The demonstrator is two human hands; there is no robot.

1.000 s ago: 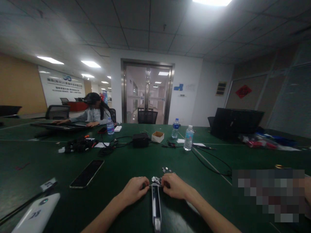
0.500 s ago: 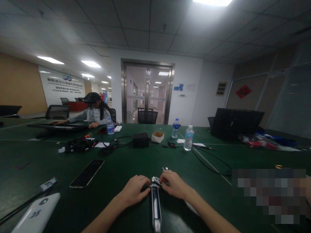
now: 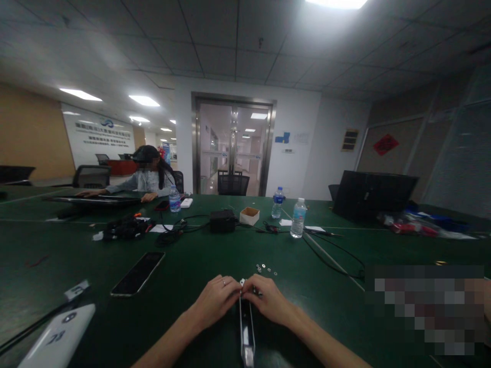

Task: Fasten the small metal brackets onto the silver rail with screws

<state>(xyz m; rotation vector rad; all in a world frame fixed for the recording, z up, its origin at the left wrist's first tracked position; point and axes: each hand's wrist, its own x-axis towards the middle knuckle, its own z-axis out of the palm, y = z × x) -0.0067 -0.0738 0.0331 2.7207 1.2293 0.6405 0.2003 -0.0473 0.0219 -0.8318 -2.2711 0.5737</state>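
Note:
A long, narrow metal-edged part [image 3: 246,327] with a dark middle lies on the green table, pointing away from me. At its far end, my left hand [image 3: 219,298] and my right hand [image 3: 265,298] meet with fingertips pinched close together. My left hand wears a ring. Both hands are closed, and their fingers cover most of that end and whatever small piece they grip. A bit of silvery metal [image 3: 242,281] shows just beyond the fingertips. Several small washers or nuts [image 3: 263,266] lie loose on the table past my right hand.
A phone [image 3: 138,274] lies to the left, with a white device [image 3: 59,336] nearer me. Farther back are a black box [image 3: 223,222], a small open box [image 3: 249,216], water bottles [image 3: 298,219] and cables [image 3: 333,258]. A person [image 3: 148,174] sits across at the left.
My right hand has moved left and nearer, so the two hands' fingertips now come together over the part's far end. More of the loose washers or nuts are uncovered.

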